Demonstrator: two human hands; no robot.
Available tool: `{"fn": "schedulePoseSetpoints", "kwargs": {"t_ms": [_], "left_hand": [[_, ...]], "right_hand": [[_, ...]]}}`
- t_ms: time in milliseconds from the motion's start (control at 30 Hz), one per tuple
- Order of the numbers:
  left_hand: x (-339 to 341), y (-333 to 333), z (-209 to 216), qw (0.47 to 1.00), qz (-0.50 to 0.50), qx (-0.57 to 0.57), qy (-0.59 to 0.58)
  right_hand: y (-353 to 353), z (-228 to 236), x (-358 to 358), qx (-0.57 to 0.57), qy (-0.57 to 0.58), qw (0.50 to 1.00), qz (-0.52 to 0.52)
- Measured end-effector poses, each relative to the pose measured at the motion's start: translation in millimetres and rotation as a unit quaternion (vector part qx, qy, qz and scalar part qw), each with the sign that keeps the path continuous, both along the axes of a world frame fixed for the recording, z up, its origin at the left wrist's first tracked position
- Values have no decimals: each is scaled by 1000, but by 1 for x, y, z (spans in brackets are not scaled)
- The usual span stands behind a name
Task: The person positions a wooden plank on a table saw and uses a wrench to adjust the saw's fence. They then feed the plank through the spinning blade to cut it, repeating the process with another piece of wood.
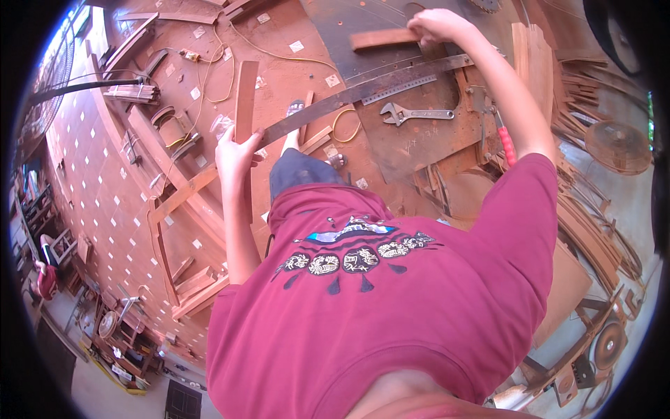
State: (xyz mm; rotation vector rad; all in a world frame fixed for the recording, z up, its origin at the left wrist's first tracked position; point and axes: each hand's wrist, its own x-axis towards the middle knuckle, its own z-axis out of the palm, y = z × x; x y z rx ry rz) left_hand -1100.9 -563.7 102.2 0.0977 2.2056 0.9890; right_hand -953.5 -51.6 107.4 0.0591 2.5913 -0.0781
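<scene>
My left hand (236,155) is wrapped round a long reddish wooden strip (246,94) that stands up past my fingers. Its thumb lies beside the near end of a dark metal bar (314,115) running across the saw table (412,143). Farther off to the right, my right hand (440,26) grips the end of a shorter wooden piece (382,40) over the table's far side; its fingertips are partly hidden. An adjustable wrench (417,114) and a steel ruler (399,90) lie on the dark tabletop, on the near side of the bar.
A red-handled tool (506,144) sits below my right forearm. Wood offcuts (593,91) crowd the right side, near a round disc (618,146). A wooden frame (185,199) and a yellow cord (230,77) are on the tiled floor at left. Another person (47,279) is far left.
</scene>
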Motion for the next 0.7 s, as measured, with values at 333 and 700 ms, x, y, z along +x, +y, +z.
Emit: {"fn": "schedulePoseSetpoints", "kwargs": {"t_ms": [333,700], "left_hand": [[11,-5,-2,999,-11,19,28],[5,-6,-25,981,-100,36,163]], "right_hand": [[-60,11,53,58,31,993,-98],[-259,32,202,-155,412,842,-312]]}}
